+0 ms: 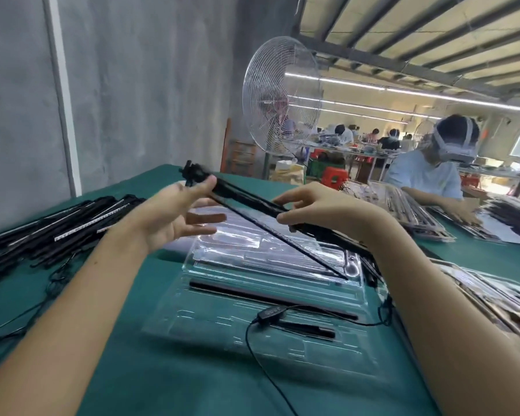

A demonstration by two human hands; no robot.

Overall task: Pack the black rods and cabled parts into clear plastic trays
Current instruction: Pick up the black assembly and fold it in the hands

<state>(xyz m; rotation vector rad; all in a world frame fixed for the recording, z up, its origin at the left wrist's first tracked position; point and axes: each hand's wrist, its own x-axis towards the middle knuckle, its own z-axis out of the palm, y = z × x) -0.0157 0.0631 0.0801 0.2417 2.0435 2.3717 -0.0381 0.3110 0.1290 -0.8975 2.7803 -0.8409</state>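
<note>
Black rod [252, 200]: held in air above clear plastic tray [354, 261] on tabletop [132, 370]. Right hand [318, 205] fingers pinch mid-length. Left hand [174, 214] fingers straight, spread, touching jointed end. Likely light, stiff, slender; best supported near both ends.

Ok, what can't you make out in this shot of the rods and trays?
Head view:
- how the left hand holds the held rod: motion blur
- held rod's right end: behind the right hand
- rod pile: cut by left edge
- tray stack: cut by right edge
</note>
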